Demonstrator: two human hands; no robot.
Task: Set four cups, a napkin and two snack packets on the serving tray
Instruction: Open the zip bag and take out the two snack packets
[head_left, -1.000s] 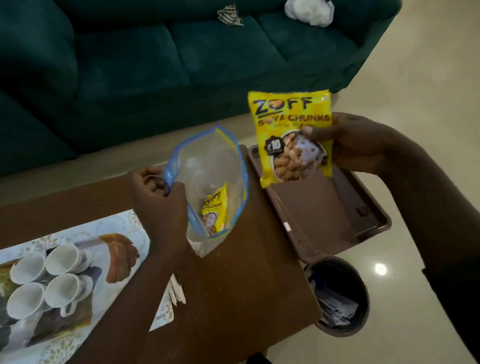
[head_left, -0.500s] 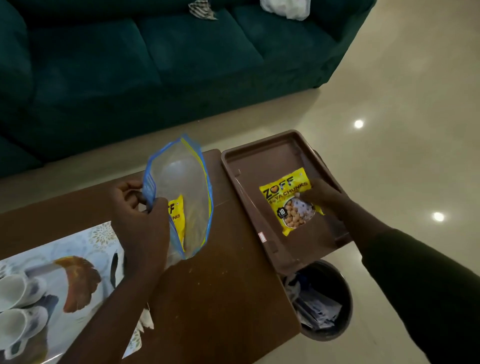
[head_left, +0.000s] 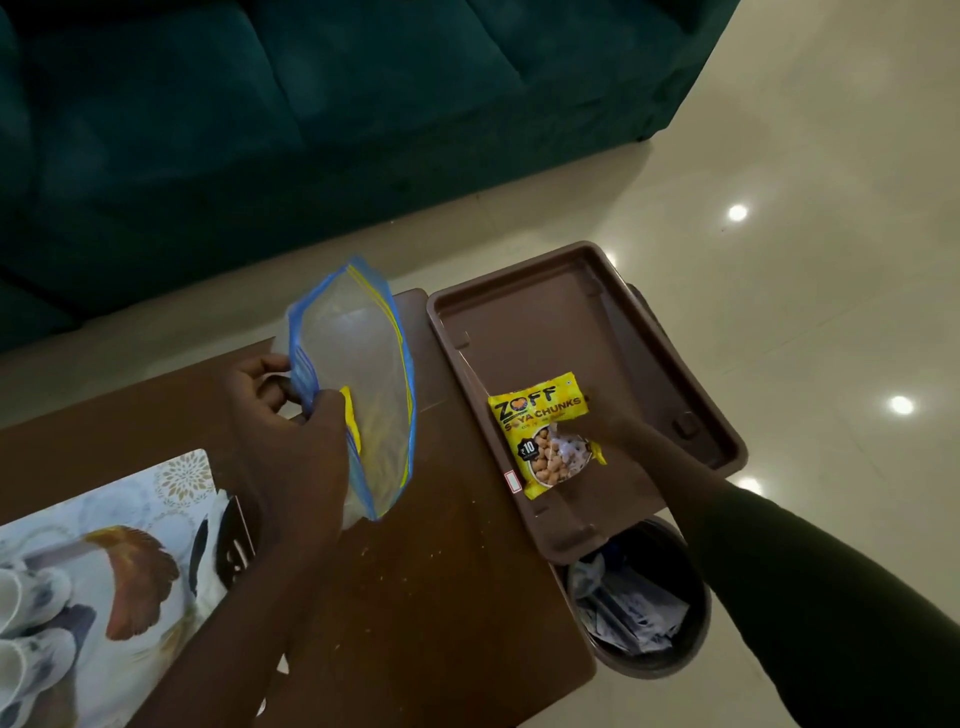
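A brown serving tray (head_left: 524, 270) sits at the table's right end, partly over the edge. A yellow soya-chunks snack packet (head_left: 540, 415) lies flat in the tray's near half, with my right hand (head_left: 615, 434) gripping its right edge. My left hand (head_left: 283, 415) holds up a clear zip bag (head_left: 358, 364) with blue edges above the table. A second yellow packet (head_left: 349, 421) shows inside the bag, mostly hidden by my thumb. White cups (head_left: 31, 603) stand on a printed mat at the lower left, cut off by the frame edge.
The brown table (head_left: 426, 571) carries a bird-print placemat (head_left: 135, 525). A dark waste bin (head_left: 644, 623) with rubbish stands on the floor under the tray's near corner. A green sofa (head_left: 311, 104) runs along the far side. Glossy tile floor lies to the right.
My right hand carried the packet from the air down into the tray and has laid it flat there. The zip bag has tilted to the left in my left hand. The view shifted rightward.
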